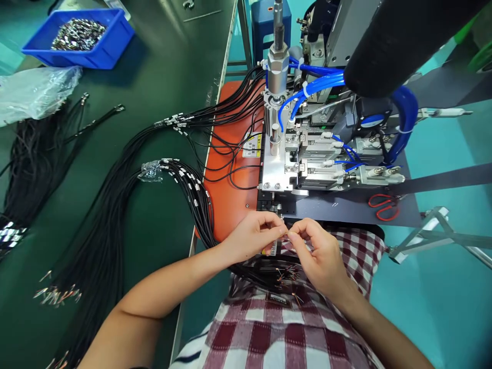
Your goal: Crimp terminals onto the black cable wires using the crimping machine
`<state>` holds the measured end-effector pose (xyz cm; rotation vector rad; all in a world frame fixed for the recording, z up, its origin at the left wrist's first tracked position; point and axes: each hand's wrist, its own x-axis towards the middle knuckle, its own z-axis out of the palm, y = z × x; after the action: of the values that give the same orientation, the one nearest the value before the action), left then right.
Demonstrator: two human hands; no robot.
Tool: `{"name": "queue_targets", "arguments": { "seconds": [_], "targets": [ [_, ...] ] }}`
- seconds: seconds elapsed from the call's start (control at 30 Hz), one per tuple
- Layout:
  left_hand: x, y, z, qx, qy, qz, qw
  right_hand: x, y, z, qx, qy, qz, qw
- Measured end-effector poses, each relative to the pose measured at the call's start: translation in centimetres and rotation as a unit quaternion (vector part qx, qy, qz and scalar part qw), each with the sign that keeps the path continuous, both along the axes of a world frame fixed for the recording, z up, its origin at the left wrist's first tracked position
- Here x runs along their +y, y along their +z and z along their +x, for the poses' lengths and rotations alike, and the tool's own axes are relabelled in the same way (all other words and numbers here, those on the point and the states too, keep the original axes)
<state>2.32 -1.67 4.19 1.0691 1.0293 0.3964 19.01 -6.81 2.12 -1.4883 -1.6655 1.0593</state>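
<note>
My left hand (255,236) and my right hand (319,256) meet fingertip to fingertip just below the front edge of a small press machine (292,164). Both are pinched on a thin black wire end with a small metal piece, too small to make out clearly. Below my hands, a bunch of black wires with bare copper ends (286,277) lies across my checked lap. Large bundles of black cables (126,205) fan out over the green table to my left, some with metal terminals (175,121) on their ends.
A blue bin of metal parts (82,36) stands at the far left, next to a clear plastic bag (36,92). An orange mat (230,169) lies beside the machine. Red-handled scissors (384,205) rest on the machine's dark base. Blue air hoses (315,84) loop above.
</note>
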Motion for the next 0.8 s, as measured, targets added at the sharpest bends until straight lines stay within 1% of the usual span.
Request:
{"name": "queue_targets", "arguments": {
  "seconds": [0.03, 0.1, 0.2, 0.27, 0.33, 0.43, 0.53, 0.7, 0.8],
  "targets": [
    [-0.1, 0.1, 0.0, 0.001, 0.004, 0.013, 1.000, 0.0, 0.1, 0.1, 0.000, 0.000, -0.008, 1.000],
    [-0.2, 0.0, 0.0, -0.001, 0.016, 0.017, 1.000, 0.1, 0.0, 0.2, 0.029, 0.001, -0.056, 0.998],
    [-0.3, -0.3, -0.1, -0.020, 0.019, -0.051, 0.998, 0.3, -0.3, 0.1, 0.118, -0.001, -0.152, 0.981],
    [-0.3, -0.6, -0.3, -0.029, 0.024, -0.083, 0.996, 0.6, -0.5, 0.0, 0.166, -0.011, -0.184, 0.969],
    [-0.3, -0.8, -0.3, -0.039, 0.039, -0.091, 0.994, 0.7, -0.5, -0.1, 0.194, -0.029, -0.193, 0.961],
    [-0.2, -0.9, -0.4, -0.066, 0.078, -0.103, 0.989, 0.7, -0.3, -0.3, 0.210, -0.056, -0.191, 0.957],
    [-0.2, -1.0, -0.4, -0.086, 0.104, -0.113, 0.984, 0.4, -0.2, -0.8, 0.211, -0.060, -0.198, 0.955],
    [-0.3, -1.0, -0.3, -0.095, 0.120, -0.107, 0.982, 0.2, -0.9, -1.4, 0.248, -0.055, -0.220, 0.942],
    [-0.4, -1.0, -0.3, -0.087, 0.126, -0.101, 0.983, 0.4, -0.9, -1.1, 0.234, -0.059, -0.207, 0.948]
  ]
}}
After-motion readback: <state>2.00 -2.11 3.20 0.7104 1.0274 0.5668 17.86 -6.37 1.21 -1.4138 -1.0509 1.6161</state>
